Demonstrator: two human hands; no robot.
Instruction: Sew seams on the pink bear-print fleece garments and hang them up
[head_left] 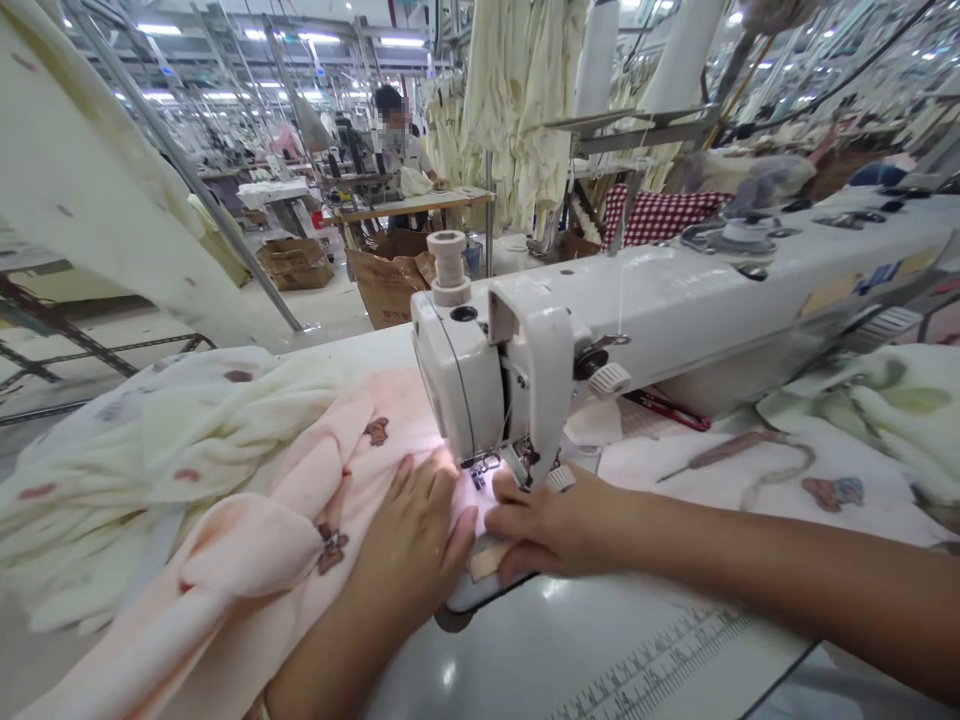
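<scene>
A white sewing machine (pixel 469 385) stands in front of me, its lamp lighting the presser foot (pixel 478 478). Pink fleece fabric (pixel 304 500) with small brown bear prints runs from the lower left up to the needle area. My left hand (pixel 412 540) lies flat on this fabric, fingers stretched toward the foot, just left of it. To the right of the foot, my right hand (pixel 547 520) has its fingers curled and closed at the edge of the fabric. The small piece of cloth between those fingertips is mostly hidden.
Cream printed fabric (pixel 202 430) is heaped at the left. A red-handled tool (pixel 671 408) lies under the machine arm, near white printed cloth (pixel 720 485). A ruler scale (pixel 645 680) marks the front table. Behind are cardboard boxes (pixel 386 285) and a person (pixel 405 150) at another machine.
</scene>
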